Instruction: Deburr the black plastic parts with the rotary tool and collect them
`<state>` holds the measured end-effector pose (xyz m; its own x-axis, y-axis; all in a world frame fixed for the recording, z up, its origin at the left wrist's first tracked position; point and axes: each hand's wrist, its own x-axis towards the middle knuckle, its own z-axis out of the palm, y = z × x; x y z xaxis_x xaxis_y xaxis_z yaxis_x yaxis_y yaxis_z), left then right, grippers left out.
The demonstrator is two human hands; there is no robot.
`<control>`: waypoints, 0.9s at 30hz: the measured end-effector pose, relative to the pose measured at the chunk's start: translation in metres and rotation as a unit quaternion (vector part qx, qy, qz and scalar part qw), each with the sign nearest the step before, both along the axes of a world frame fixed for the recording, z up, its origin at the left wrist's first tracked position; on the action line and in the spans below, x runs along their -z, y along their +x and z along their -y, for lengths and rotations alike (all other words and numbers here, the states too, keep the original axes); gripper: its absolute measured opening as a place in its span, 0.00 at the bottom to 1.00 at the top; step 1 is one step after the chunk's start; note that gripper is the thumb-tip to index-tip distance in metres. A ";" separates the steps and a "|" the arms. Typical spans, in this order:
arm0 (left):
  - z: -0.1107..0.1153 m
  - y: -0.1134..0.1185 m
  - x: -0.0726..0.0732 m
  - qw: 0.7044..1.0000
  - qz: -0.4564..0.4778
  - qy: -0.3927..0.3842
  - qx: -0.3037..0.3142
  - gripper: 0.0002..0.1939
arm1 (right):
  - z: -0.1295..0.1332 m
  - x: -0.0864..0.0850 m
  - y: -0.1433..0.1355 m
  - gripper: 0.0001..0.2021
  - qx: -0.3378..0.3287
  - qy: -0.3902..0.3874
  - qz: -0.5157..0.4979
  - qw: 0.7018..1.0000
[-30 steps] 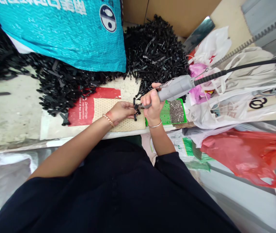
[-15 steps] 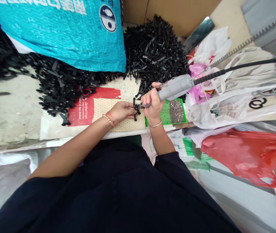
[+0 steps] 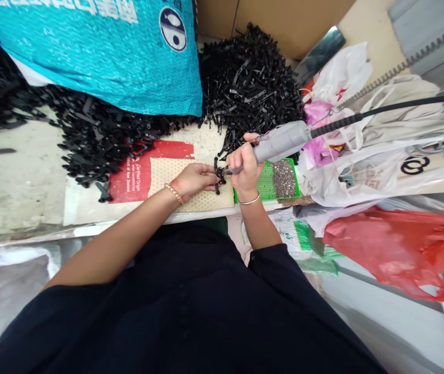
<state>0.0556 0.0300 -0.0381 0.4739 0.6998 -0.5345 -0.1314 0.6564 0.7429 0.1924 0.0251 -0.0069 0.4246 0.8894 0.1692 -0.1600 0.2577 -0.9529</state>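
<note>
My left hand (image 3: 196, 180) pinches a small black jointed part (image 3: 218, 182) above the beige honeycomb-patterned mat (image 3: 167, 179). Wrapped in my right hand (image 3: 246, 166) is a grey electric screwdriver (image 3: 282, 143), tilted, its cord running off to the right. The screwdriver's tip meets the black part, close to the left fingertips; the exact contact point is too small to make out. Just right of my right hand sits a green tray (image 3: 265, 183) with rows of holes and a heap of small metal screws (image 3: 284, 179).
Piles of similar black parts (image 3: 251, 83) cover the back of the bench, around a blue woven sack (image 3: 108, 57). A red printed sheet (image 3: 128, 179) lies left of the mat. Plastic bags (image 3: 378, 156) crowd the right side, and a red bag (image 3: 397, 244) hangs below them.
</note>
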 end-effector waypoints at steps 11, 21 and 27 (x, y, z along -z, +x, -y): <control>-0.001 -0.001 0.004 1.000 0.000 0.005 0.007 0.14 | 0.000 0.003 0.000 0.24 -0.041 0.003 0.026 0.999; -0.002 0.007 0.000 0.999 -0.034 0.013 0.004 0.09 | -0.005 0.004 0.002 0.26 -0.118 -0.018 -0.032 0.992; -0.007 0.012 0.010 0.998 0.003 0.043 0.035 0.08 | 0.002 -0.033 -0.003 0.17 -0.072 -0.061 -0.132 0.987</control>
<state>0.0681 0.0375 -0.0479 0.5262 0.7081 -0.4708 -0.0931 0.5983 0.7958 0.1895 0.0231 0.0261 0.3083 0.9504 -0.0418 -0.4337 0.1013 -0.8953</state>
